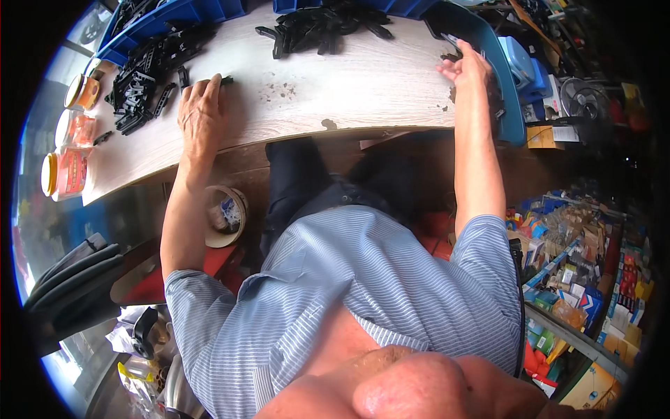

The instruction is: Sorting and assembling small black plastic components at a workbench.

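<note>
My left hand (199, 117) rests on the pale wood-grain table with its fingers curled. A small dark piece (227, 81) shows at its fingertips, most of it hidden by the hand. Left of it spreads a heap of black plastic parts (139, 87), some long and slotted. My right hand (468, 70) is over the near side of a teal bin (513, 115) at the table's right end, its thumb and fingers apart. A dark, shiny part (452, 40) lies by its fingertips, seemingly not gripped. Another pile of black parts (324, 28) lies at the far middle.
Blue bins (174, 12) line the far edge. Several lidded jars (73, 171) stand along the left edge. Dark crumbs (283, 91) dot the tabletop. Below the table at left is a round bucket (237, 227). A fan (583, 98) and crowded shelves (572, 279) are at right.
</note>
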Motion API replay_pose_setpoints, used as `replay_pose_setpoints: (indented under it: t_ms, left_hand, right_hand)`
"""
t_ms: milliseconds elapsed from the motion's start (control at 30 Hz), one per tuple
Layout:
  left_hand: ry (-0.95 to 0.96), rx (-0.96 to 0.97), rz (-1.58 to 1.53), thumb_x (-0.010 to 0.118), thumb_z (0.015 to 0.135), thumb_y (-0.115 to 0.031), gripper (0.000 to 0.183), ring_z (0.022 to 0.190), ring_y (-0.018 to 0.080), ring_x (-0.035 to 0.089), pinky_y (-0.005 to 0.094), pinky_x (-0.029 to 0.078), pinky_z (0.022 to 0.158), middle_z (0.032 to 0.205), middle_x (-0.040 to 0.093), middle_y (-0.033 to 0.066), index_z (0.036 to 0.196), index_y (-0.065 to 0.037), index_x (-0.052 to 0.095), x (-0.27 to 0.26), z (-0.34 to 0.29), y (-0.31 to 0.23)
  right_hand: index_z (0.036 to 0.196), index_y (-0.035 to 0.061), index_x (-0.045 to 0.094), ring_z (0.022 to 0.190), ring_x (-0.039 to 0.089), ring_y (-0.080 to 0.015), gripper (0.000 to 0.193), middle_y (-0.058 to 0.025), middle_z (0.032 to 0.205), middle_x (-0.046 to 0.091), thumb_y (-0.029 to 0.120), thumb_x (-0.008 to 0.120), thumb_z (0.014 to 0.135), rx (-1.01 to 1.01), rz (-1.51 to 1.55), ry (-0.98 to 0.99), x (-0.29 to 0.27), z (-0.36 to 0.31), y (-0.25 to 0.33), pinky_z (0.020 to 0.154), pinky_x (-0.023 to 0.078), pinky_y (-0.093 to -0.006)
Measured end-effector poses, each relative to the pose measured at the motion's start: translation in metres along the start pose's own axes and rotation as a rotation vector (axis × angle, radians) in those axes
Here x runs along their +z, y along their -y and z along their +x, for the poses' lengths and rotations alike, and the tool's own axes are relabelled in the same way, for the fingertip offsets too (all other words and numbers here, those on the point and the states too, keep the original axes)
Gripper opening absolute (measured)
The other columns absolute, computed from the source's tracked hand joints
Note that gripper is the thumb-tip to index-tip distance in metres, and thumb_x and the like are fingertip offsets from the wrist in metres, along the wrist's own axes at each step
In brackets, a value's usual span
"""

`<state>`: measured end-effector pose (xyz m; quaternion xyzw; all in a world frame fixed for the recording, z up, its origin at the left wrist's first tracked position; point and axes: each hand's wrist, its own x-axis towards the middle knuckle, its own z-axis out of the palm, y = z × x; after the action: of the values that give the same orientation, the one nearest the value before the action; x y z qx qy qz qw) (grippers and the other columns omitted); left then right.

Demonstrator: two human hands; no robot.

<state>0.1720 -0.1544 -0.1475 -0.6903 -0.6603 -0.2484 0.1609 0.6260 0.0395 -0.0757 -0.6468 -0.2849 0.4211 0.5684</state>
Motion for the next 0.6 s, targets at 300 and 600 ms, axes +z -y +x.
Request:
replay_pose_setpoints:
  t_ms: [300,600]
  left_hand:
    - [0.026,0.194,-0.220,0.068,0.091,-0.018,0.019,0.103,0.0303,0.061,0.0426,0.049,0.088,0.108,0.069,0.0071,0.106,-0.008,0.071,0.007,0.022,-0.052]
    - [0.100,0.159,-0.206,0.068,0.092,-0.025,0.029,0.116,0.0315,0.056,0.0446,0.046,0.094,0.121,0.065,0.0073,0.119,-0.016,0.072,0.017,0.020,-0.089]
  right_hand:
    - [0.123,0.0044,0.063,0.046,0.058,-0.0162,0.052,-0.0122,0.079,0.063,0.012,0.084,0.076,-0.118,-0.383,0.341,0.048,-0.018,-0.036,0.048,0.060,-0.0333]
    - [0.126,0.0096,0.067,0.047,0.049,-0.0097,0.054,-0.0089,0.085,0.067,0.023,0.083,0.076,-0.271,-0.803,0.422,0.084,-0.039,-0.028,0.044,0.052,-0.0288]
